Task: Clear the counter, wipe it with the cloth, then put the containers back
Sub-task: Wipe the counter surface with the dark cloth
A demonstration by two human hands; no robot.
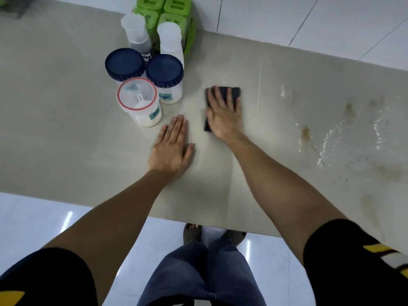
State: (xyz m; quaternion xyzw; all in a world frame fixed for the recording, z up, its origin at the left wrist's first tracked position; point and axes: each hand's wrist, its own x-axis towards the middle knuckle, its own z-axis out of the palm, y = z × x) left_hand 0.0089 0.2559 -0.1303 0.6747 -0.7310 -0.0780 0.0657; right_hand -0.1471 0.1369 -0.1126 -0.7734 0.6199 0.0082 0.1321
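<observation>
1. Landmark: the red-rimmed jar, front-most of the cluster of containers on the counter. We give every place below relative to it.
2. Behind the jar stand two blue-lidded jars, then two white bottles, then green boxes against the wall. We judge that they were gathered here to clear the wiping area.
3. Our left hand lies flat on the counter just to the right of the jar and nearer us, fingers straight and close together, gripping nothing; it braces us.
4. Our right hand is further right of the jar, palm down on the dark cloth, fingers slightly spread and pressing the cloth to the surface rather than closed around it.
5. Well to the right of the jar, past the cloth, lie wet streaks and brown stains, not yet wiped.
6. Step in hand: wiping. To do it well, we judge that we should keep the palm flat for even pressure, sweep away from the jar toward the stains in overlapping strokes, and keep the cloth clear of the containers.
</observation>
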